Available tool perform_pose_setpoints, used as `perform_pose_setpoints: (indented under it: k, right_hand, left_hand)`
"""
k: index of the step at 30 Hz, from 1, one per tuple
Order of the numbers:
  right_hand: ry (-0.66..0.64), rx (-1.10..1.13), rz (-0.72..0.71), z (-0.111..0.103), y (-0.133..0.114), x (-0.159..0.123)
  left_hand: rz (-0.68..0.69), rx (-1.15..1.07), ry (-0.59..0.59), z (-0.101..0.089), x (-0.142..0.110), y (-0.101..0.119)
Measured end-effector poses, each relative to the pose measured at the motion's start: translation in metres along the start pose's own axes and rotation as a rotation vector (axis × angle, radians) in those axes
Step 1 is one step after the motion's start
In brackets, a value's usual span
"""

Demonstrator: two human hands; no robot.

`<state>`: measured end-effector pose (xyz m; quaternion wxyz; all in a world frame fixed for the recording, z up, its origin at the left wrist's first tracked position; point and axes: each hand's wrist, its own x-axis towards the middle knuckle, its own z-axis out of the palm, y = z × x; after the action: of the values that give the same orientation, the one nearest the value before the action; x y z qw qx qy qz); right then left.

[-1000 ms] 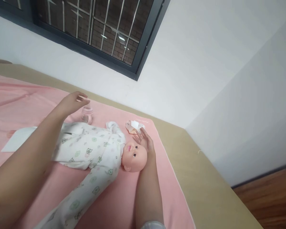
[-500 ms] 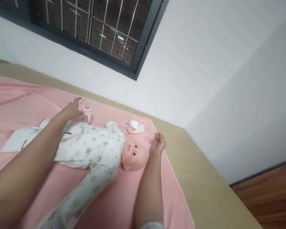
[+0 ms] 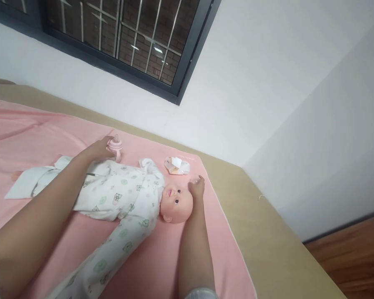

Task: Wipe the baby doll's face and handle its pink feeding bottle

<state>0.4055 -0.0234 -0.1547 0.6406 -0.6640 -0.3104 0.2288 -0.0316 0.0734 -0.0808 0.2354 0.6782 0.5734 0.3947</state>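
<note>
My left hand [image 3: 100,149] reaches over the doll's body and has its fingers closed around a pink baby bottle [image 3: 116,145], which stands upright with its clear nipple on top. Beyond the doll's head, my right hand [image 3: 198,189] is on a small clear bottle cap [image 3: 193,181], with the thumb and fingers curved about it. Between my arms a baby doll [image 3: 118,191] lies on its back in a white printed outfit, its bald head toward the right. My left forearm hides part of its lower body.
A pink blanket [image 3: 162,249] lies under the doll on a tan tabletop [image 3: 246,216]. An opened packet of wipes or a similar soft pack [image 3: 177,165] sits near the doll's head. A white wall and a dark-framed window [image 3: 174,93] stand behind the table.
My left hand has moved onto the bottle and closed around it. My right hand has shifted left from beside the clear cap and taken hold of it.
</note>
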Motion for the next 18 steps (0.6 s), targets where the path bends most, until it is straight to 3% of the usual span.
perform_pose_setpoints:
  k: [3, 10, 18]
  right_hand:
    - [0.064, -0.075, 0.020, 0.0008, -0.0019, -0.0007]
    - [0.076, -0.179, 0.039, 0.0003, -0.0077, -0.0045]
    - [0.075, -0.193, 0.061, 0.0002, -0.0058, -0.0050]
  left_hand:
    - [-0.010, 0.003, -0.002, 0.0034, -0.0002, -0.0019]
    - [0.023, -0.035, -0.006, 0.0073, -0.0086, -0.0024]
    - [-0.004, -0.011, 0.089, 0.0055, -0.0057, 0.0013]
